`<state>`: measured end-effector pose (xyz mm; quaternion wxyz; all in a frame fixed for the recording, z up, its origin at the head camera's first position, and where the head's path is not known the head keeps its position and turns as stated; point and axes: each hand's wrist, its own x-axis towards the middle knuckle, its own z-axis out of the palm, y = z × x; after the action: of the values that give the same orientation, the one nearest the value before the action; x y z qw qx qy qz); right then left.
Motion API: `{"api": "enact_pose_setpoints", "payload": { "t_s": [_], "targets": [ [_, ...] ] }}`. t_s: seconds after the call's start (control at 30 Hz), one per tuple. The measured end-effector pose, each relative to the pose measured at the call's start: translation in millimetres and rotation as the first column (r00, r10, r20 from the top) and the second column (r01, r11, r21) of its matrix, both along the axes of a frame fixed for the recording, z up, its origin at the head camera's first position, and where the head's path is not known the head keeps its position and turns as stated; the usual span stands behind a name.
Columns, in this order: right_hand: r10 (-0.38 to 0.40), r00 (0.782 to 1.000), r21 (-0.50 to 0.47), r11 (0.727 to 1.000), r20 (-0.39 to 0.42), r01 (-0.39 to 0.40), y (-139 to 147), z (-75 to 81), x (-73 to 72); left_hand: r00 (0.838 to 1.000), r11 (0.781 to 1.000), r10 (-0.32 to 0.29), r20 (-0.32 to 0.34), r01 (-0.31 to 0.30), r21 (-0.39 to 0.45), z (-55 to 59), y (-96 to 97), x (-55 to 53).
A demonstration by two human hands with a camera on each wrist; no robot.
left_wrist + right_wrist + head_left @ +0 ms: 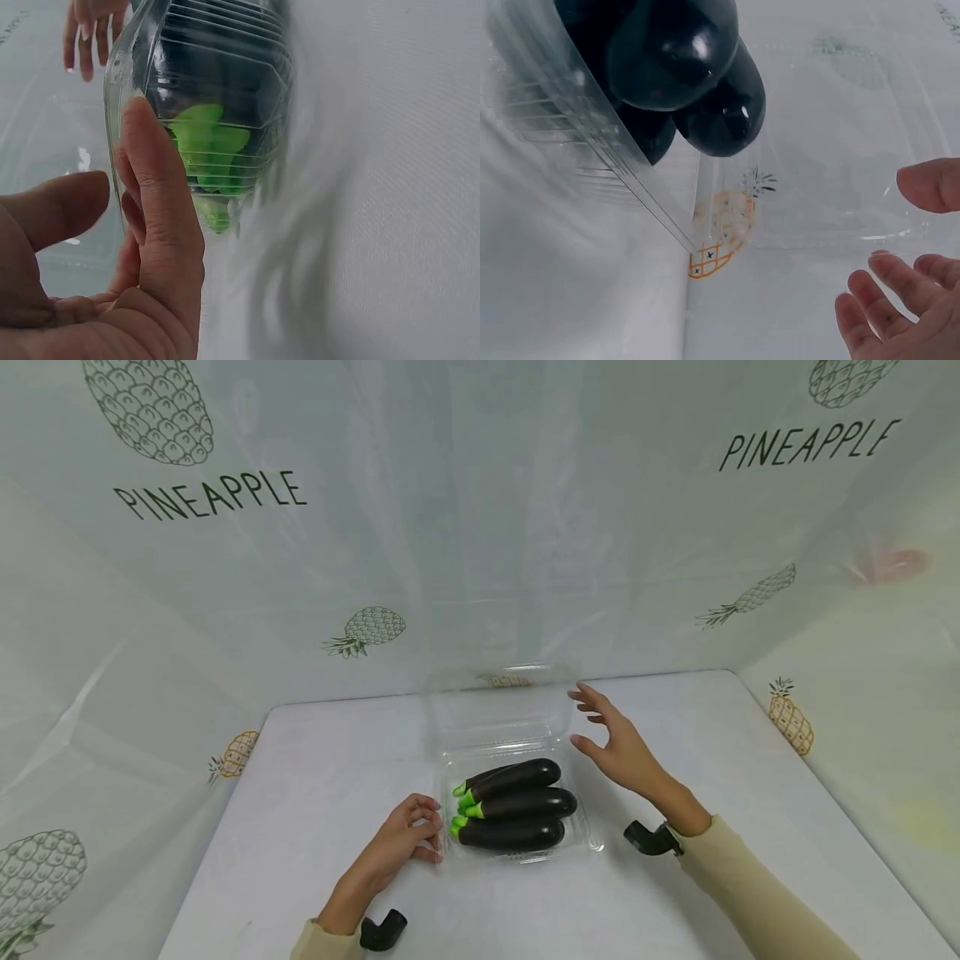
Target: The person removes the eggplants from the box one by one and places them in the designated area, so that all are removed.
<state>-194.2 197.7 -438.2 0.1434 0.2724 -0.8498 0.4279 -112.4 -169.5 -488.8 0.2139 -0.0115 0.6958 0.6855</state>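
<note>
A clear plastic clamshell container (517, 855) lies on the table with its hinged lid (498, 710) raised at the back. Inside it are several dark eggplants (517, 835), their green stem ends pointing left. My left hand (405, 839) is at the container's left side. In the left wrist view, its fingers (161, 180) lie against the clear wall and rim, with the thumb apart. To the right of the lid, my right hand (618, 747) is spread, its fingertips close to the lid's right edge and nothing in its grasp.
The white table (330, 777) ends just behind the container, where a pale curtain (480, 543) printed with pineapples hangs. More of this sheeting stands along both sides. A black wrist mount (384, 931) is on the left wrist and another (651, 838) on the right.
</note>
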Motion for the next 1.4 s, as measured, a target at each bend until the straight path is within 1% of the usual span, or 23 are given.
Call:
{"api": "enact_pose_setpoints", "payload": {
  "t_s": [0.1,0.2,0.4,0.5,0.6,0.73,0.87,1.03,1.17,1.27,1.4],
  "targets": [
    [0.012,1.000,0.007,1.000,0.024,-0.013,0.2,-0.6,-2.2,1.000,1.000,-0.002,-0.001,0.002,0.013,-1.0,0.5,0.2],
    [0.019,0.999,0.019,1.000,0.050,-0.020,0.1,-1.1,-3.8,1.000,0.999,-0.017,0.002,0.017,0.029,-2.2,0.0,-0.3],
    [0.026,0.996,0.055,0.998,0.091,-0.031,2.4,-1.8,-5.0,0.998,0.997,-0.061,0.004,0.061,0.051,-3.8,-4.2,-1.4],
    [0.030,0.991,0.061,0.997,0.132,-0.038,4.3,-3.0,-5.4,0.996,0.994,-0.090,0.014,0.088,0.068,-4.3,-6.3,-0.9],
    [0.034,0.985,0.070,0.996,0.171,-0.047,5.4,-5.9,-6.4,0.992,0.988,-0.125,0.032,0.121,0.092,-4.9,-8.2,0.3],
    [0.043,0.979,0.083,0.995,0.200,-0.061,5.2,-11.5,-8.0,0.984,0.980,-0.167,0.054,0.160,0.122,-4.7,-9.4,2.2],
    [0.048,0.973,0.083,0.994,0.225,-0.069,5.8,-18.9,-9.5,0.979,0.973,-0.193,0.062,0.183,0.140,-4.7,-9.5,4.0],
    [0.031,0.950,0.087,0.994,0.312,-0.061,7.4,-29.4,-9.9,0.976,0.969,-0.207,0.066,0.196,0.152,-6.3,-9.8,6.6],
    [0.015,0.929,0.106,0.993,0.370,-0.059,7.4,-34.7,-7.6,0.973,0.964,-0.223,0.065,0.210,0.162,-8.2,-10.0,7.9],
    [0.009,0.912,0.136,0.988,0.411,-0.071,7.0,-38.4,-6.3,0.971,0.961,-0.230,0.060,0.218,0.168,-9.4,-10.5,8.4],
    [0.027,0.892,0.143,0.984,0.452,-0.103,7.7,-45.6,-7.1,0.974,0.965,-0.220,0.056,0.208,0.162,-10.1,-10.3,8.5]
  ]
}}
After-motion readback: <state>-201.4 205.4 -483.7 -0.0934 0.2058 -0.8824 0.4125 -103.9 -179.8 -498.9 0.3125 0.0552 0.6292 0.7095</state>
